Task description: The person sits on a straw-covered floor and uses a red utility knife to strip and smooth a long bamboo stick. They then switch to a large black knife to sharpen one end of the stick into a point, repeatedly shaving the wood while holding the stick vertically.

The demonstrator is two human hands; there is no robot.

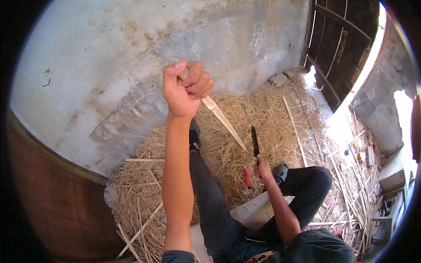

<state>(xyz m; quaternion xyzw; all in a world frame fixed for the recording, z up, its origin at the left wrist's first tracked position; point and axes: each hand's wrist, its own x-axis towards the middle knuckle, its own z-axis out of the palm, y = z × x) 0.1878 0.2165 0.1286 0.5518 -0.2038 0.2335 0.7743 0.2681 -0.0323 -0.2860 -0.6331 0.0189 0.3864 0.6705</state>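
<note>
My left hand point(186, 90) is raised out in front of me, its fingers wrapped round a pale, split bamboo strip point(224, 122). One end of the strip shows above my fist, and the rest slants down to the right, narrowing toward its tip. My right hand point(263, 169) is lower and closer to my body, gripping a knife point(255, 140) with a long dark blade pointing away from me. The blade is just right of the strip's lower tip, with a small gap between them. A red-handled tool point(247, 177) lies beside my right hand; its exact kind is unclear.
Bamboo shavings point(272, 114) cover the floor around my legs. Long pale strips point(294, 131) lie among them, more at the right. A stained wall point(131, 52) rises ahead, a brown panel point(52, 188) stands left, and a dark wooden door point(340, 48) is at far right.
</note>
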